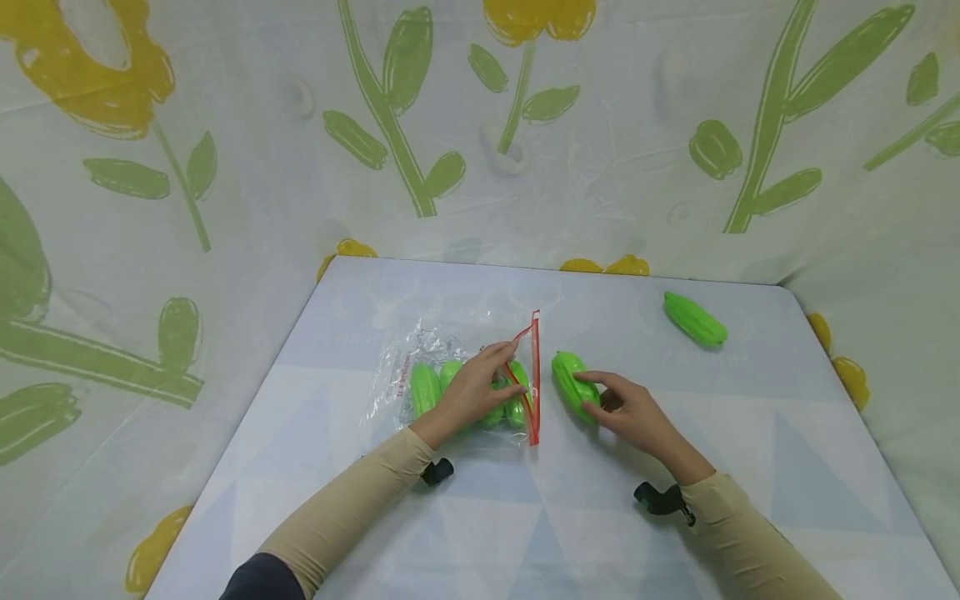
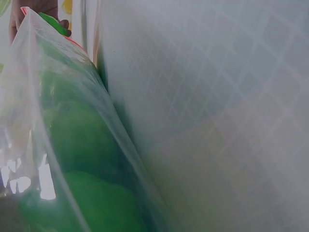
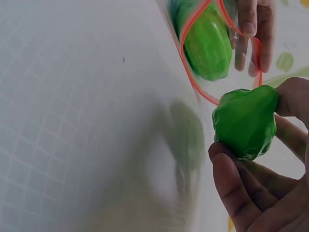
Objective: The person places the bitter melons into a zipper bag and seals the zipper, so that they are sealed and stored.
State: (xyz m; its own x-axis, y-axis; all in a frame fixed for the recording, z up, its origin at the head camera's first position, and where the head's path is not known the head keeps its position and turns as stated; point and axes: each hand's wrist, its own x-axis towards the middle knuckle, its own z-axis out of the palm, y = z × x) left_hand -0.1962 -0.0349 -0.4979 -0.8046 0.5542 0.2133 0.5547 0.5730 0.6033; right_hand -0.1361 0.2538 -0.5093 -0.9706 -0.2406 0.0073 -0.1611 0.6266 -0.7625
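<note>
A clear zip bag [image 1: 392, 392] with a red-edged mouth lies on the table, several green ridged toy vegetables [image 1: 425, 388] inside it. My left hand [image 1: 472, 385] pinches the upper edge of the mouth, and the red rim [image 3: 185, 48] gapes in the right wrist view. Just right of this opening, my right hand [image 1: 637, 417] grips another green toy vegetable [image 1: 567, 379] between thumb and fingers. That one [image 3: 246, 123] is held up off the table, as its shadow shows. In the left wrist view the bag's side [image 2: 58, 87] covers most of the left part.
One more green toy vegetable [image 1: 695, 320] lies alone at the table's far right. The pale patterned table [image 1: 480, 533] meets a flower-printed cloth [image 1: 615, 192] at the back and sides. A black wrist camera [image 1: 660, 500] hangs below the right sleeve.
</note>
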